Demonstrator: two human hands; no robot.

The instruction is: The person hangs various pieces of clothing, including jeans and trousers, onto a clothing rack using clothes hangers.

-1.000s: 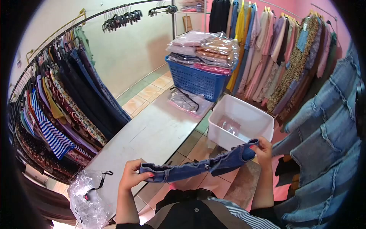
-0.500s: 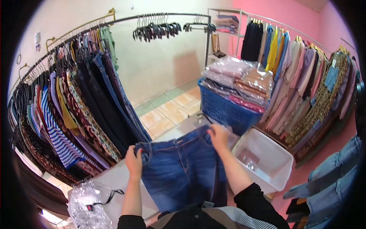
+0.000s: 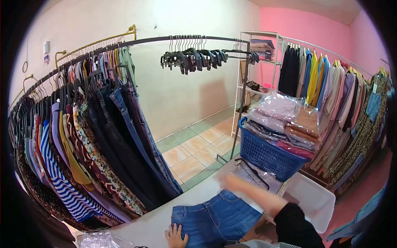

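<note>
1. The jeans [image 3: 217, 219] lie flat on the table [image 3: 144, 227], waistband away from the person; laying out looks done, any folding not yet begun.
2. The left hand [image 3: 175, 236] rests open, fingers spread, pressing the near left edge of the jeans.
3. The right hand [image 3: 231, 182] is blurred beyond the waistband, toward a hanger [image 3: 252, 171]; I cannot tell its grip, though it seems to hold nothing.
4. The lower legs of the jeans are cut off at the picture's bottom edge.
</note>
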